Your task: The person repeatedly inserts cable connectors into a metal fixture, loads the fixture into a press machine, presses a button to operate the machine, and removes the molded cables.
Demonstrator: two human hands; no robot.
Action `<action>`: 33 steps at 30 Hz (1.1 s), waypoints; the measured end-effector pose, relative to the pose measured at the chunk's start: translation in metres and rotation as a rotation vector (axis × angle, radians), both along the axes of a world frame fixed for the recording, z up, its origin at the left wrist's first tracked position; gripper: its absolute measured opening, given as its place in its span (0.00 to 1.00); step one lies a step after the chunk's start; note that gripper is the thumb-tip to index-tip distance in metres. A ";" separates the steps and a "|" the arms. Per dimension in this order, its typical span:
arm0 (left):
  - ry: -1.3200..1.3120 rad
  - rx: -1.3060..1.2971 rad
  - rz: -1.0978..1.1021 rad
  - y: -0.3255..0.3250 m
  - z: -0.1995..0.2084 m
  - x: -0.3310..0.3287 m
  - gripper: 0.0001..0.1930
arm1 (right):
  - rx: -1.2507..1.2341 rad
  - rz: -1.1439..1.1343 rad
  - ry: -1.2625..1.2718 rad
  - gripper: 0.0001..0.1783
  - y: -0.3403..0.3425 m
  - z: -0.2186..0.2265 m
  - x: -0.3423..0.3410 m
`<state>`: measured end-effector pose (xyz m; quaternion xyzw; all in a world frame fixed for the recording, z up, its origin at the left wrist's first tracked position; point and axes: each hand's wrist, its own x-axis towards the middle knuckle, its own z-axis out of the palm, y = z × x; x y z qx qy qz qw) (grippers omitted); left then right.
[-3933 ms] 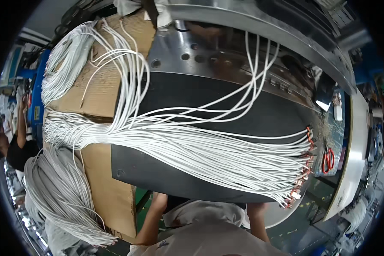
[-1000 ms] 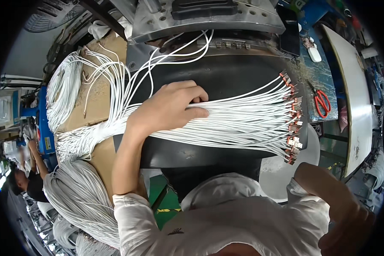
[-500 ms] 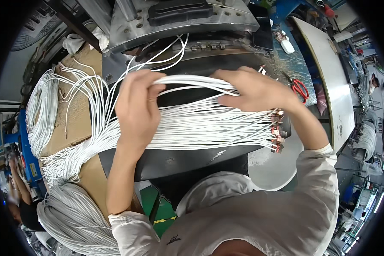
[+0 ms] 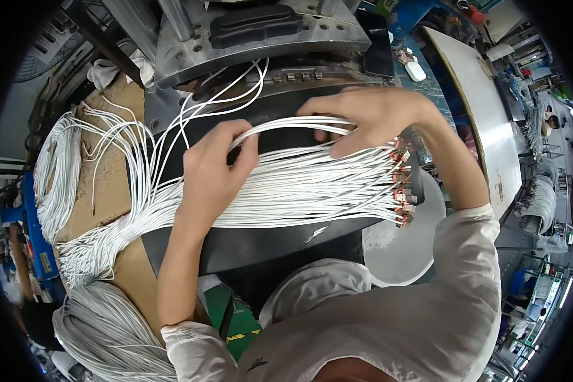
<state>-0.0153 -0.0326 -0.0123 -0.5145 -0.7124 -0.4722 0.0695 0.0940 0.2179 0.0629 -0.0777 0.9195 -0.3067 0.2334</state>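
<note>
A few white cables [image 4: 293, 122] arch between my hands, lifted over a wide layer of similar cables. My left hand [image 4: 218, 169] is closed round their left part, thumb and fingers pinching. At the other end my right hand [image 4: 369, 118] curls over the same cables, its fingertips partly hidden behind the palm. Below lies the flat spread of white cables [image 4: 299, 188] on a black work surface [image 4: 261, 245]. Metal connectors with orange-red parts [image 4: 402, 191] line up at the right ends of the spread. Toward the left the cables gather into a thick bunch [image 4: 105, 239].
A metal press plate [image 4: 261, 48] with a black block stands at the back. Cable coils [image 4: 58, 178] and a large grey-white bundle [image 4: 111, 331] lie at the left. On the right are a round pale tray [image 4: 404, 251], a white mouse-like object [image 4: 416, 70] and a long white-topped table [image 4: 477, 108].
My left hand has slid right and slightly down along the lifted cables. The right hand has shifted a little left, and the lifted stretch between them is shorter. The view has shifted slightly.
</note>
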 end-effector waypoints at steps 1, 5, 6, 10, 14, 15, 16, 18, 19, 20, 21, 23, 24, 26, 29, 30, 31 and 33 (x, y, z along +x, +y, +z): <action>0.004 -0.003 0.001 -0.002 0.000 -0.001 0.07 | -0.077 -0.013 0.044 0.18 -0.010 0.001 -0.001; -0.448 0.207 0.068 -0.012 0.005 -0.012 0.08 | -0.237 -0.124 0.097 0.16 -0.011 0.009 0.005; -0.694 0.185 -0.004 -0.017 0.010 -0.019 0.09 | -0.257 -0.198 0.046 0.16 0.000 0.009 0.009; -1.173 -0.080 -0.327 -0.002 0.043 -0.031 0.11 | -0.419 -0.430 -0.065 0.19 0.064 0.008 0.040; -1.143 -0.488 -0.797 0.051 0.060 -0.006 0.14 | -0.452 -0.442 -0.171 0.23 0.107 0.027 0.060; -1.155 -0.465 -0.832 0.069 0.057 0.012 0.13 | -0.446 -0.447 -0.173 0.23 0.108 0.020 0.058; -1.162 -0.442 -0.879 0.090 0.049 0.032 0.13 | -0.532 -0.444 -0.046 0.25 0.110 0.006 0.055; -1.334 -0.278 -0.808 0.119 0.028 0.067 0.12 | -0.716 -0.400 0.210 0.29 0.107 -0.020 0.037; -1.333 -0.272 -0.787 0.117 0.025 0.064 0.12 | -0.725 -0.382 0.207 0.29 0.089 -0.022 0.025; -1.377 -0.202 -0.717 0.117 0.023 0.063 0.12 | -0.760 -0.363 0.088 0.32 0.063 -0.022 0.020; -1.419 -0.132 -0.642 0.117 0.022 0.062 0.12 | -0.796 -0.340 -0.031 0.35 0.046 -0.022 0.013; -1.469 -0.085 -0.569 0.109 0.016 0.054 0.12 | -0.566 -0.351 0.117 0.36 0.038 -0.029 0.003; -1.358 -0.212 -0.521 0.093 0.016 0.034 0.12 | -0.325 -0.347 0.268 0.36 0.036 -0.031 -0.004; -1.249 -0.336 -0.440 0.069 0.013 0.017 0.12 | -0.105 -0.320 0.412 0.37 0.028 -0.045 -0.015; -1.325 -0.251 -0.435 0.045 0.006 0.020 0.12 | 0.619 -0.357 0.749 0.31 0.024 -0.084 -0.018; -1.332 -0.244 -0.416 0.041 0.005 0.020 0.12 | 0.606 -0.341 0.750 0.31 0.013 -0.090 -0.015; -1.365 -0.207 -0.437 0.038 0.005 0.022 0.12 | 0.629 -0.389 0.745 0.27 -0.002 -0.094 -0.005; -1.420 -0.131 -0.498 0.039 0.003 0.022 0.12 | 0.656 -0.432 0.743 0.23 -0.018 -0.092 0.009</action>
